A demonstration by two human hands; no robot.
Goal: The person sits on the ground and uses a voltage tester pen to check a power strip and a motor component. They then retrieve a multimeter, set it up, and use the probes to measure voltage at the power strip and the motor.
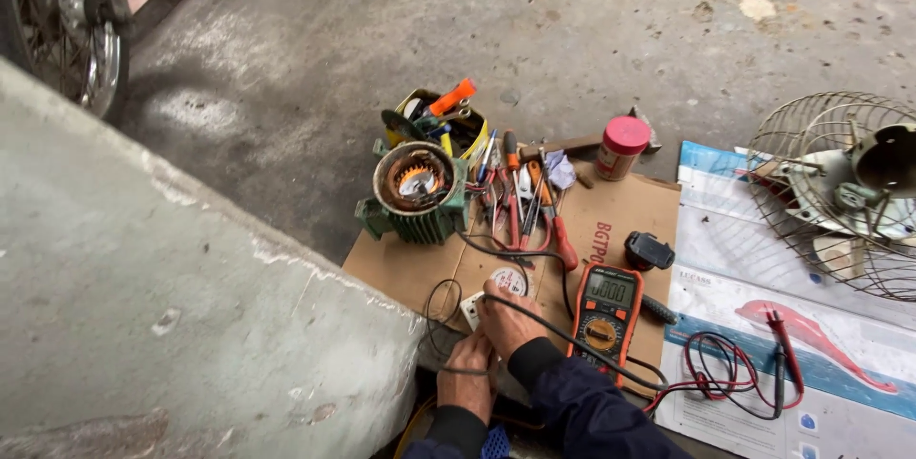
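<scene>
On the cardboard sheet [611, 216] spread over the concrete floor, both hands work a small white part [473, 309] with black wire [563, 335] — left hand [468, 378] gripping underneath, right hand [509, 319] pinching the wire at it. Probably connecting or checking (orange multimeter [605, 306] lies just beside); steady fingers needed.

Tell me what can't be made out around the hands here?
- Head view: the small white part is mostly covered by the right hand.
- The left hand has its fingertips tucked behind the concrete ledge.
- The orange multimeter has a screen too small to read.
- The fan guard is cut off by the right edge.
</scene>
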